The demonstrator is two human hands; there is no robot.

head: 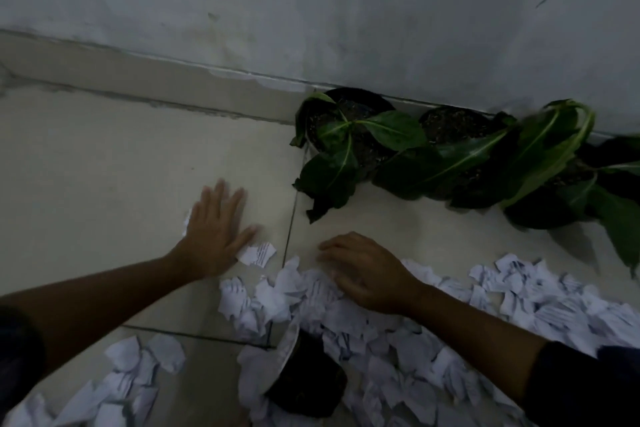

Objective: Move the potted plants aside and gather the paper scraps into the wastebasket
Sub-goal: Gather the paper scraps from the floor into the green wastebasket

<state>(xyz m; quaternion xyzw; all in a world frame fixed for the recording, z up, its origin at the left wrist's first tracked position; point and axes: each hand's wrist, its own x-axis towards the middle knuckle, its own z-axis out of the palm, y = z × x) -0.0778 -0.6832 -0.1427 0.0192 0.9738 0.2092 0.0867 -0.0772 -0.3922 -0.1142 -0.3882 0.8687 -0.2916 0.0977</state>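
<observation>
Three potted plants [450, 152] already sit by the wall at right, while flat-fingered left hand [216, 236] and right hand [367, 274] rake paper scraps [381, 340] toward the tipped wastebasket [304, 378] at bottom centre

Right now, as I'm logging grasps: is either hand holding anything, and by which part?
Nothing is held. The left hand lies flat on the floor; the right hand rests on the paper scraps.

potted plants [450, 156]: dark pots, broad green leaves, in a row against the wall | paper scraps [381, 340]: torn white printed pieces heaped on the tiled floor | wastebasket [304, 378]: dark, tipped among the scraps
</observation>
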